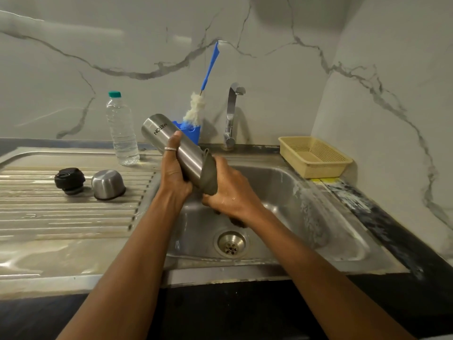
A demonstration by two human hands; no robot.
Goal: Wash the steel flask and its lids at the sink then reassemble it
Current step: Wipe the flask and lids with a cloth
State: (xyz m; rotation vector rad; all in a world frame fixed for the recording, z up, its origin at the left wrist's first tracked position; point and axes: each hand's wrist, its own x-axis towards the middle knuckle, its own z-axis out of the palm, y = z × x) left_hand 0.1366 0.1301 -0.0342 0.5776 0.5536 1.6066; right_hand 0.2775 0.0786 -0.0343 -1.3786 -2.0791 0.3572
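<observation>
The steel flask [169, 141] is held tilted over the sink basin [282, 192], its base pointing up and to the left. My left hand [174, 173] grips its middle from the left. My right hand [230, 192] wraps a dark olive scrub cloth [208, 175] round the flask's lower part, whose mouth end is hidden. On the ribbed drainboard [61, 217] to the left stand the black inner lid [69, 180] and the steel cup lid [107, 184], upside down.
A clear plastic water bottle [121, 130] stands behind the drainboard. A bottle brush [198, 104] leans in a blue holder [192, 133] beside the tap [231, 114]. A beige plastic basket [316, 155] sits at the sink's right corner. The drain [231, 242] lies below my hands.
</observation>
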